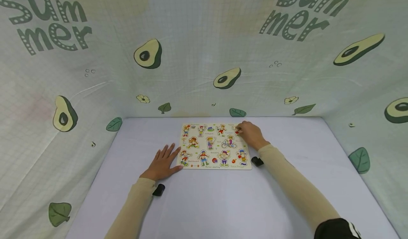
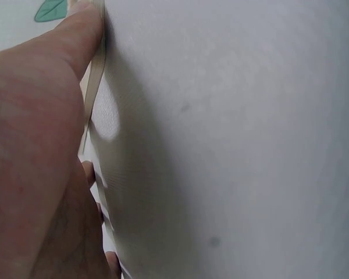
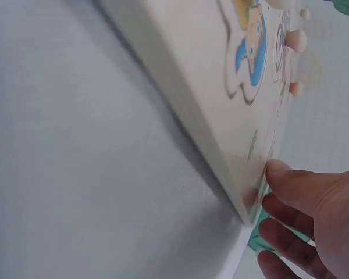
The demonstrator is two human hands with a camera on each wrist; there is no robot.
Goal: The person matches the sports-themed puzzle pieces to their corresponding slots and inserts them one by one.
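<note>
A wooden knob puzzle board (image 1: 204, 130) with sports figures lies flat on the white table. My left hand (image 1: 162, 164) is spread beside its left edge, with thumb and index finger touching the board; in the left wrist view the thumb (image 2: 84, 29) reaches to the board's rim. At the far right corner my right hand (image 1: 251, 134) pinches the top-right puzzle piece (image 1: 237, 131), which sits at its slot and is partly covered by the fingers. The right wrist view shows the thumb (image 3: 294, 183) and bent fingers at that corner; the knob there is hidden.
Several figure pieces, such as the cyclist (image 1: 229, 142), sit in the board, and round wooden knobs (image 3: 295, 40) stick up from it. The white table (image 1: 210, 203) spreads around the board. A printed cloth (image 1: 191, 55) hangs behind and at both sides.
</note>
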